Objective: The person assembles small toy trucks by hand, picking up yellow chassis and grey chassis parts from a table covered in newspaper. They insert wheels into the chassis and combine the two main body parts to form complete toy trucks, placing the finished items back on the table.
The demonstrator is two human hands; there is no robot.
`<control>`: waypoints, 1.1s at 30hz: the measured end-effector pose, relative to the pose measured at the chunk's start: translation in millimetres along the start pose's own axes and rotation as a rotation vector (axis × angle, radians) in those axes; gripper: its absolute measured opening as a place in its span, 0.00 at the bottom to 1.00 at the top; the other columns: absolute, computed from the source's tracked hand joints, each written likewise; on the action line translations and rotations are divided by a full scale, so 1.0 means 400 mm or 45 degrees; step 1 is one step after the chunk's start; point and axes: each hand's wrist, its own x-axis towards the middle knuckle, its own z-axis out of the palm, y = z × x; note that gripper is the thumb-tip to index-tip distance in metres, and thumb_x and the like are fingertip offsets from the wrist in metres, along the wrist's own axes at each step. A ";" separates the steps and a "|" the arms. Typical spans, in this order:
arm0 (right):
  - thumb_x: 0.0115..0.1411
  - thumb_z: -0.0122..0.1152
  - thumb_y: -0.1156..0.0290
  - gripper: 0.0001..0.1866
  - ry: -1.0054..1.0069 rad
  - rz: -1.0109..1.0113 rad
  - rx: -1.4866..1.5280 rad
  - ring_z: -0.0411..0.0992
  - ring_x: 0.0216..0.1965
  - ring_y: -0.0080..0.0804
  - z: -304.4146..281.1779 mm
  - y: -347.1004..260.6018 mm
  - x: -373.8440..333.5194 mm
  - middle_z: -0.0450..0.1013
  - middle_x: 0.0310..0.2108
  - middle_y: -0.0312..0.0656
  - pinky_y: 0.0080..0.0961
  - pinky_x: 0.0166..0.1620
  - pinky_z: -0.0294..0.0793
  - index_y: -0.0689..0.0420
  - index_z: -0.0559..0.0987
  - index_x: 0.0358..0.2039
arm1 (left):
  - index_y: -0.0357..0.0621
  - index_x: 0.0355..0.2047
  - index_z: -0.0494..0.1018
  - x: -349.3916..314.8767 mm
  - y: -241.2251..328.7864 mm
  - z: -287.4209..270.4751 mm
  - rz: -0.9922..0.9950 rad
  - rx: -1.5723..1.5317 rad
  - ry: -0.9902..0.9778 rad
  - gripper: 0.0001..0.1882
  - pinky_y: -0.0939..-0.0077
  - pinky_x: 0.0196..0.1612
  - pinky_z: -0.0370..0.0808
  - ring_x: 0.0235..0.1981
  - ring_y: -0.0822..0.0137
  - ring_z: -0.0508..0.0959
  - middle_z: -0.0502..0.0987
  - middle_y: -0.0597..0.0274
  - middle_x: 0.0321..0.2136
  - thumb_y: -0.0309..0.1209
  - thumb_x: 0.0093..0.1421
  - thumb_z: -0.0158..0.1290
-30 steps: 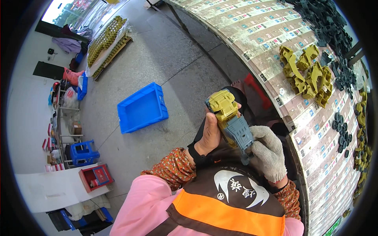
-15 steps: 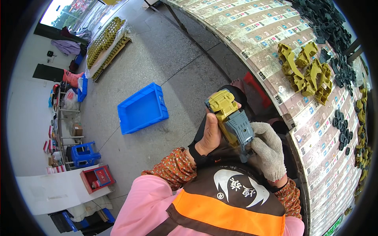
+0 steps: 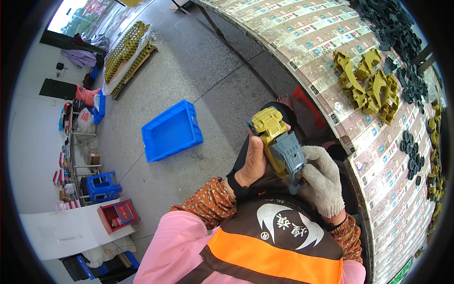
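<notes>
Above my lap I hold a toy vehicle body (image 3: pixel 268 124) of olive-yellow plastic, with a dark grey plastic part (image 3: pixel 289 152) fitted on its near end. My bare left hand (image 3: pixel 254 162) is closed around its left side, the thumb lying along the edge. In a knitted white glove, my right hand (image 3: pixel 324 180) pinches the near right end of the grey part between thumb and fingers. The underside of the toy and some of my fingertips are hidden.
On the patterned table (image 3: pixel 302 52) to my right lie olive plastic shells (image 3: pixel 369 87), black rings (image 3: pixel 412 156) and a heap of dark grey parts (image 3: pixel 392 28). A blue crate (image 3: pixel 172 130) stands on the floor, with a blue stool (image 3: pixel 102 185) farther left.
Almost nothing differs. Both hands keep the same hold on the toy vehicle body, which has barely shifted.
</notes>
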 end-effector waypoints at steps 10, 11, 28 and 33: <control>0.68 0.66 0.74 0.20 0.189 -0.120 0.597 0.76 0.45 0.25 -0.010 0.031 0.033 0.77 0.45 0.38 0.27 0.54 0.77 0.63 0.74 0.58 | 0.48 0.70 0.60 0.003 0.012 0.010 -0.236 -0.256 0.132 0.37 0.59 0.56 0.83 0.54 0.59 0.82 0.75 0.53 0.61 0.30 0.65 0.67; 0.68 0.66 0.74 0.20 0.195 -0.129 0.660 0.77 0.46 0.26 -0.018 0.042 0.038 0.77 0.45 0.38 0.28 0.55 0.77 0.63 0.74 0.57 | 0.48 0.70 0.59 -0.001 0.014 0.014 -0.256 -0.228 0.126 0.38 0.59 0.56 0.83 0.54 0.60 0.82 0.74 0.53 0.61 0.29 0.65 0.68; 0.65 0.65 0.81 0.11 0.224 -0.030 0.641 0.79 0.51 0.31 -0.032 0.081 0.055 0.80 0.48 0.41 0.33 0.63 0.74 0.60 0.77 0.48 | 0.50 0.73 0.56 0.010 0.011 0.016 -0.408 -0.014 -0.021 0.43 0.62 0.68 0.72 0.64 0.62 0.75 0.74 0.55 0.62 0.21 0.62 0.66; 0.65 0.65 0.80 0.13 0.178 -0.046 0.733 0.78 0.51 0.31 -0.038 0.088 0.052 0.80 0.48 0.41 0.32 0.61 0.75 0.60 0.77 0.49 | 0.51 0.73 0.56 0.020 0.042 0.004 -0.553 -0.079 -0.153 0.44 0.66 0.70 0.68 0.64 0.67 0.73 0.72 0.63 0.62 0.19 0.62 0.66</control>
